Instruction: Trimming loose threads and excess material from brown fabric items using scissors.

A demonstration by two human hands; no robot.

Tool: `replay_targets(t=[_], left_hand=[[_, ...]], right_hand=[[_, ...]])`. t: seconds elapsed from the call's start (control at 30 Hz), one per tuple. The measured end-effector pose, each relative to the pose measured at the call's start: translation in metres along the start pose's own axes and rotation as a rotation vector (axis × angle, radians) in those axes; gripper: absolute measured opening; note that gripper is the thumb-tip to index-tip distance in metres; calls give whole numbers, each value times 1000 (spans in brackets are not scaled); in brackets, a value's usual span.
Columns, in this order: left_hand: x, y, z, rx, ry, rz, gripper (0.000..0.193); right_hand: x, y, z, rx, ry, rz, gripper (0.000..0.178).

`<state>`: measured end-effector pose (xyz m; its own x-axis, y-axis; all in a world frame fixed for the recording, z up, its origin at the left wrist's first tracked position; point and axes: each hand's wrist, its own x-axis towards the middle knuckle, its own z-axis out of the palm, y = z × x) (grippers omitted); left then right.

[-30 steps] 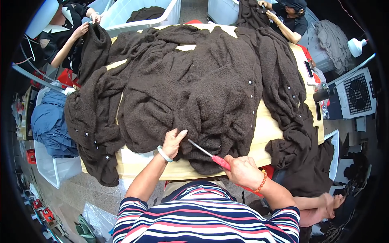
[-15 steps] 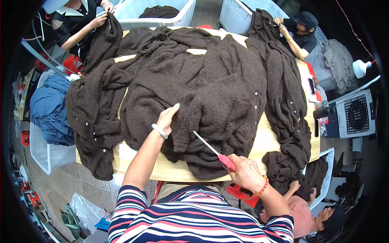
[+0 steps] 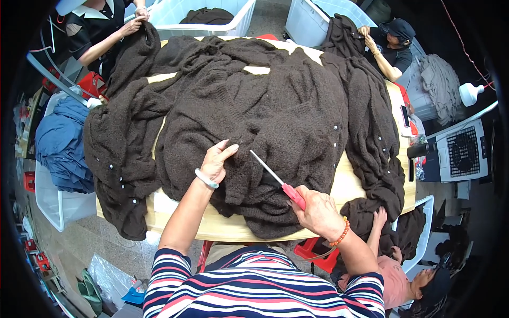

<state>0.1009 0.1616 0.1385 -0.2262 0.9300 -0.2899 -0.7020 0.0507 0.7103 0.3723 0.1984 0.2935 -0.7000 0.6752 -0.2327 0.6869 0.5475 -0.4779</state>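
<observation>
A dark brown knitted cardigan (image 3: 286, 127) with a row of pale buttons lies bunched on the pale wooden table (image 3: 175, 220) in front of me. My left hand (image 3: 214, 165), with a pale bracelet at its wrist, rests on the knit, thumb and forefinger apart. In my right hand (image 3: 318, 212), fingers are wrapped round the red handle of a slim tool (image 3: 269, 170) with a long straight metal shaft; its exact kind does not show. The shaft points up and left over the cardigan, its tip near my left hand. Whether the tip touches the knit I cannot tell.
More brown knits lie left (image 3: 124, 153) and right (image 3: 366, 116). Co-workers handle knits at the far left, far right and near right. White bins (image 3: 241, 21) stand around the table, one piled with blue cloth (image 3: 66, 143). A phone (image 3: 405, 115) lies at the right edge.
My left thumb has spread away from the fingers, and the hand has shifted slightly. The tool's tip has moved up and left with my right hand. The near-right person's hand has reached onto the knit.
</observation>
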Motion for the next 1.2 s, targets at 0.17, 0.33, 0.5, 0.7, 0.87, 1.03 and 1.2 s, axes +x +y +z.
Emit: replay_targets(t=[0.17, 0.33, 0.5, 0.7, 0.87, 1.03, 1.2], left_hand=[[1, -4, 4, 19, 54, 5, 24], [5, -8, 3, -16, 55, -34, 20], [3, -12, 3, -18, 126, -29, 18], [1, -15, 0, -8, 150, 30, 18], [-2, -17, 2, 87, 169, 33, 19], [-6, -18, -4, 12, 246, -1, 20], [-13, -25, -3, -97, 215, -28, 23]], right_hand=[[8, 2, 3, -7, 16, -25, 18], [13, -1, -1, -32, -57, 38, 16], [11, 1, 3, -51, -44, 12, 16], [10, 6, 3, -87, -37, -8, 17], [8, 5, 8, -66, -98, -68, 18], [4, 5, 9, -62, -101, -10, 22], [-8, 4, 13, -3, -218, -141, 20]])
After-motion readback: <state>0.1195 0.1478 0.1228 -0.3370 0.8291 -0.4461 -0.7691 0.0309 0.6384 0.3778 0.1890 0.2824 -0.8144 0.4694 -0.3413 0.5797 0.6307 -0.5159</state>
